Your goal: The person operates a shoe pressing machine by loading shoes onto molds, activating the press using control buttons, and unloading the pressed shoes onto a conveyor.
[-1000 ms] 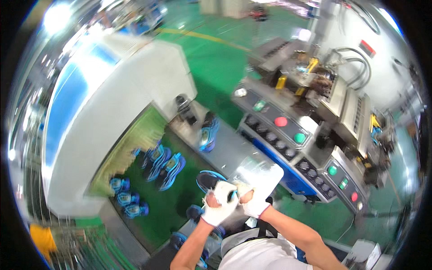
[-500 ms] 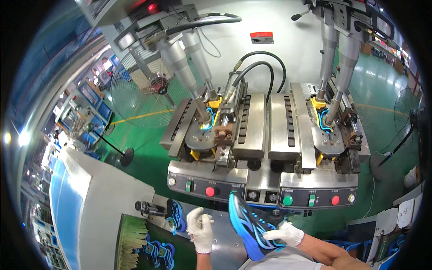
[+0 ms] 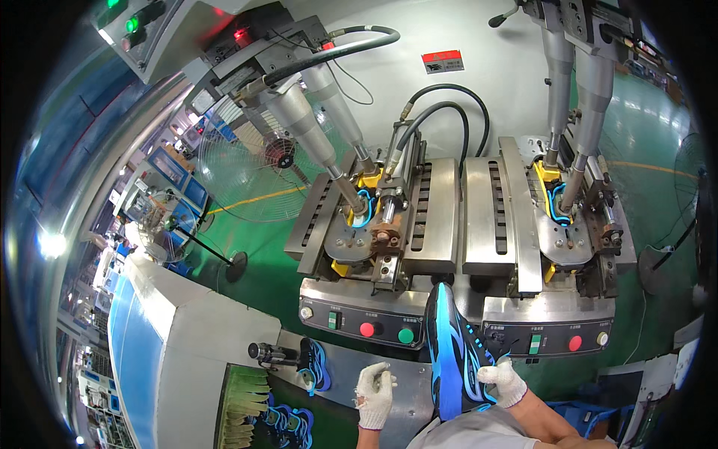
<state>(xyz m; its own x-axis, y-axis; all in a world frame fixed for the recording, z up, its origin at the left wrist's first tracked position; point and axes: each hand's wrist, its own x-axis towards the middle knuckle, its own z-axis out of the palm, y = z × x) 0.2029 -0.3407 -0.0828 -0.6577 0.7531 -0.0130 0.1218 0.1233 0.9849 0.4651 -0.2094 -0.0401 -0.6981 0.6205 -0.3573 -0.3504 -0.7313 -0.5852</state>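
Observation:
In my gloved right hand [image 3: 504, 383] is a black and blue sneaker [image 3: 451, 352], gripped near its heel end. It stands toe up in front of the machine, its bright blue sole side facing left and its dark upper facing right. My left hand [image 3: 375, 396], in a white knit glove, is left of the sneaker and apart from it. Its fingers are loosely curled with nothing visible in them, above a grey metal surface [image 3: 340, 370]. Another blue and black shoe [image 3: 314, 366] lies on that surface, left of my left hand.
Ahead is a two-station press with a left shoe clamp [image 3: 351, 239] and a right shoe clamp [image 3: 562, 243]. Button panels [image 3: 366, 323] run along its front. More shoes [image 3: 290, 423] sit lower left beside green bristle-like strips [image 3: 243, 408]. A fan [image 3: 280, 153] stands behind.
My right hand has turned the sneaker more upright, showing more of its sole side. My left hand remains curled and apart. The whole view has shifted, so the machine appears farther right and lower.

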